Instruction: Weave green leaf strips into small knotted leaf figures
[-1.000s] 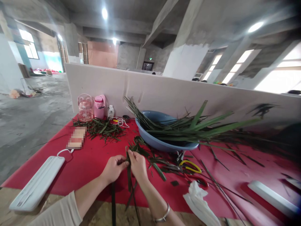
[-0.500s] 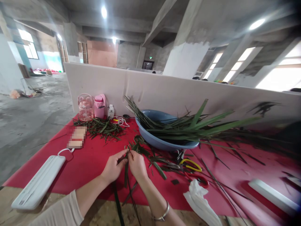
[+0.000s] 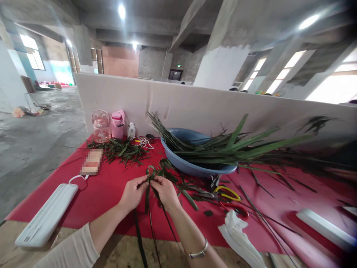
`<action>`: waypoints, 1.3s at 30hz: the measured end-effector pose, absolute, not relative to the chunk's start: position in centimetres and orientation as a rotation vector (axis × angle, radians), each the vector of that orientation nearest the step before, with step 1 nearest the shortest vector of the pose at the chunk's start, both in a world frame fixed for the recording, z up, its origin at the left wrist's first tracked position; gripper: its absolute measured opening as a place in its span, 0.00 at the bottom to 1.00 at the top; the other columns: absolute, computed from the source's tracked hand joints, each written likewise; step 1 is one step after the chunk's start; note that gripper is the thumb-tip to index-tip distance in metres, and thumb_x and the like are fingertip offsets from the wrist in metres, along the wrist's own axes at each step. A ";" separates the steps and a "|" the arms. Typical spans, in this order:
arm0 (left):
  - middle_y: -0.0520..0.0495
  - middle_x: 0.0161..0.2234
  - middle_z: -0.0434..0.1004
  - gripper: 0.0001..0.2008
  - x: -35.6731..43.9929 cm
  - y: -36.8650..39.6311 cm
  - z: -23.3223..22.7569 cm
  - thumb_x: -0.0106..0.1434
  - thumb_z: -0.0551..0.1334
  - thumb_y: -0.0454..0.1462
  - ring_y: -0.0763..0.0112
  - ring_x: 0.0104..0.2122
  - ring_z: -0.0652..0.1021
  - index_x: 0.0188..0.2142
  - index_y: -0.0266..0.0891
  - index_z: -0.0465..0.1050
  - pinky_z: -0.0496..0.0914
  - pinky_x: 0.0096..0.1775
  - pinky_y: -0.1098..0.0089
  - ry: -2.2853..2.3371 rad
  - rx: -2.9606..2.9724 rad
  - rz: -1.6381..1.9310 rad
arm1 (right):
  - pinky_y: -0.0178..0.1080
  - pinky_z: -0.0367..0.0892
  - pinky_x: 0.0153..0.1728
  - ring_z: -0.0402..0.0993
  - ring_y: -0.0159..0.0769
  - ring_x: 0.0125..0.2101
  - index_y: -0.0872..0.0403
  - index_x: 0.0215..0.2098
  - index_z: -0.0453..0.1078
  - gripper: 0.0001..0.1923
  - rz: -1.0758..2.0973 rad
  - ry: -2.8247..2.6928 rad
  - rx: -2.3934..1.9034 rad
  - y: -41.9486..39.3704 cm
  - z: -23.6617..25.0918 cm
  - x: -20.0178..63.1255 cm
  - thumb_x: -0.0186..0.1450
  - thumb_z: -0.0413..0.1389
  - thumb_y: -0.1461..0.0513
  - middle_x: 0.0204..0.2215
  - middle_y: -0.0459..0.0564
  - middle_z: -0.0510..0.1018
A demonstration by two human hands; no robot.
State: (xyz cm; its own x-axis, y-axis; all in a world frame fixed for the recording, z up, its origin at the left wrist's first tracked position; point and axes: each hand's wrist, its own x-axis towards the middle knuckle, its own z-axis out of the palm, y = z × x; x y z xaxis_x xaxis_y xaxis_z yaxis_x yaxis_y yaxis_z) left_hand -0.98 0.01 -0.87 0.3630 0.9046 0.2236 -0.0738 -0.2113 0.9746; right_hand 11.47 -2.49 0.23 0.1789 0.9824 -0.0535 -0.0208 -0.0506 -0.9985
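Between my hands is a small bundle of dark green leaf strips (image 3: 151, 172), looped at its top, with long loose ends trailing down over the table's front edge. My left hand (image 3: 133, 193) pinches the strips from the left. From the right, my right hand (image 3: 165, 191) pinches them too, its fingertips close to those of the left. The exact weave or knot under the fingers is hidden. Just beyond my hands lie cut leaf pieces (image 3: 190, 200) and a blue basin (image 3: 192, 170) heaped with long green leaves (image 3: 217, 154).
Scissors with yellow handles (image 3: 227, 193), red-handled scissors (image 3: 237, 210) and a crumpled tissue (image 3: 235, 234) lie to the right. At left are a white power strip-like box (image 3: 47, 216), a blurred-out phone-sized item (image 3: 92, 162), leaf scraps (image 3: 122, 150) and pink bottles (image 3: 117, 124). A white partition (image 3: 125, 96) stands behind.
My hands have moved slightly apart, and the loop at the top of the strips shows more. The trailing ends are now spread wider.
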 end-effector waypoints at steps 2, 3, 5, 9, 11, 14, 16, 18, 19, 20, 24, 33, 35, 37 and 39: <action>0.47 0.40 0.76 0.15 -1.0 0.0 -0.8 0.52 0.59 0.39 0.62 0.44 0.72 0.40 0.37 0.73 0.61 0.50 0.62 0.790 1.480 1.081 | 0.30 0.56 0.13 0.56 0.25 0.13 0.55 0.24 0.68 0.06 1.065 -1.026 -1.343 -2.6 0.1 11.2 0.51 0.55 0.60 0.12 0.40 0.63; 0.46 0.40 0.76 0.15 -1.0 0.0 -0.8 0.52 0.59 0.38 0.62 0.44 0.73 0.40 0.37 0.74 0.61 0.50 0.62 0.796 1.470 1.079 | 0.30 0.56 0.12 0.55 0.25 0.13 0.55 0.25 0.68 0.06 1.043 -1.024 -1.356 -2.6 0.1 11.1 0.50 0.55 0.60 0.13 0.40 0.63; 0.46 0.39 0.77 0.14 -1.0 0.1 -0.9 0.52 0.59 0.38 0.63 0.43 0.73 0.39 0.37 0.74 0.62 0.49 0.63 0.807 1.449 1.073 | 0.30 0.56 0.11 0.55 0.25 0.13 0.55 0.27 0.69 0.07 1.007 -1.023 -1.374 -2.7 0.1 10.9 0.51 0.55 0.60 0.14 0.40 0.64; 0.46 0.35 0.78 0.14 -1.0 0.1 -0.9 0.52 0.59 0.37 0.63 0.40 0.74 0.38 0.36 0.74 0.65 0.46 0.65 0.812 1.422 1.048 | 0.29 0.56 0.10 0.54 0.25 0.12 0.55 0.29 0.68 0.07 1.009 -0.963 -1.385 -2.6 -0.1 10.5 0.51 0.53 0.61 0.12 0.39 0.62; 0.46 0.33 0.78 0.15 -1.0 0.0 -0.7 0.53 0.58 0.37 0.64 0.37 0.75 0.40 0.35 0.74 0.67 0.42 0.66 0.816 1.435 1.047 | 0.29 0.55 0.10 0.54 0.25 0.11 0.55 0.28 0.67 0.06 1.046 -0.902 -1.361 -2.5 -0.1 10.3 0.51 0.53 0.62 0.11 0.38 0.61; 0.47 0.31 0.78 0.16 -0.9 -0.4 -0.4 0.55 0.57 0.38 0.66 0.33 0.75 0.43 0.36 0.72 0.68 0.38 0.68 0.813 1.459 1.057 | 0.29 0.53 0.10 0.53 0.24 0.10 0.55 0.26 0.65 0.05 1.075 -0.836 -1.315 -2.4 0.0 10.2 0.51 0.52 0.62 0.09 0.37 0.61; 0.47 0.32 0.78 0.17 -0.9 -0.5 -0.4 0.54 0.57 0.38 0.67 0.33 0.75 0.44 0.36 0.71 0.68 0.38 0.69 0.797 1.478 1.049 | 0.28 0.52 0.09 0.52 0.24 0.09 0.55 0.26 0.64 0.05 1.062 -0.822 -1.316 -2.4 0.1 10.3 0.51 0.52 0.61 0.09 0.37 0.61; 0.47 0.33 0.77 0.17 -0.9 -0.5 -0.5 0.54 0.57 0.38 0.67 0.35 0.75 0.44 0.37 0.71 0.67 0.40 0.69 0.780 1.506 1.036 | 0.28 0.50 0.09 0.51 0.23 0.09 0.55 0.26 0.64 0.06 1.032 -0.837 -1.339 -2.3 0.1 10.5 0.51 0.53 0.60 0.09 0.37 0.60; 0.47 0.34 0.77 0.17 -0.9 -0.5 -0.5 0.54 0.57 0.38 0.66 0.37 0.74 0.43 0.37 0.71 0.66 0.42 0.69 0.778 1.521 1.032 | 0.28 0.50 0.09 0.51 0.23 0.09 0.55 0.26 0.64 0.07 1.007 -0.856 -1.353 -2.3 0.1 10.7 0.51 0.53 0.59 0.09 0.37 0.60; 0.47 0.35 0.77 0.16 -0.9 -0.5 -0.6 0.54 0.57 0.38 0.66 0.38 0.74 0.43 0.37 0.72 0.65 0.43 0.69 0.783 1.533 1.028 | 0.29 0.50 0.10 0.51 0.23 0.09 0.55 0.26 0.64 0.08 0.975 -0.882 -1.370 -2.2 0.0 10.9 0.51 0.54 0.59 0.09 0.37 0.60; 0.47 0.34 0.77 0.17 -0.8 -0.4 -0.8 0.54 0.57 0.38 0.66 0.36 0.74 0.43 0.35 0.71 0.66 0.41 0.68 0.805 1.534 0.996 | 0.30 0.53 0.13 0.54 0.25 0.11 0.56 0.27 0.66 0.11 0.772 -1.011 -1.441 -2.0 -0.4 11.7 0.52 0.55 0.55 0.10 0.38 0.61; 0.53 0.20 0.67 0.19 -0.9 0.5 -1.6 0.52 0.59 0.40 0.75 0.22 0.68 0.43 0.31 0.67 0.63 0.28 0.74 0.855 1.405 1.067 | 0.34 0.62 0.28 0.67 0.32 0.25 0.57 0.35 0.71 0.13 0.613 -1.251 -1.406 -2.5 0.1 11.8 0.55 0.53 0.59 0.25 0.48 0.74; 0.57 0.18 0.61 0.26 -0.9 0.7 -1.9 0.52 0.60 0.39 0.78 0.19 0.64 0.50 0.30 0.59 0.60 0.24 0.75 0.843 1.391 1.097 | 0.33 0.61 0.26 0.65 0.30 0.23 0.57 0.38 0.71 0.15 0.771 -1.243 -1.363 -2.3 0.2 12.1 0.53 0.54 0.60 0.23 0.46 0.73; 0.58 0.19 0.62 0.32 -1.0 0.7 -2.0 0.52 0.60 0.38 0.78 0.20 0.64 0.54 0.31 0.52 0.60 0.25 0.75 0.793 1.389 1.089 | 0.32 0.59 0.24 0.61 0.27 0.20 0.57 0.41 0.69 0.18 0.976 -1.249 -1.286 -2.1 0.3 12.6 0.53 0.54 0.61 0.19 0.42 0.69; 0.56 0.21 0.65 0.33 -1.0 0.8 -1.9 0.52 0.60 0.38 0.77 0.22 0.66 0.56 0.31 0.51 0.61 0.27 0.74 0.767 1.388 1.077 | 0.30 0.55 0.21 0.58 0.24 0.18 0.57 0.47 0.65 0.23 1.155 -1.271 -1.196 -2.1 0.5 13.2 0.52 0.54 0.62 0.17 0.39 0.65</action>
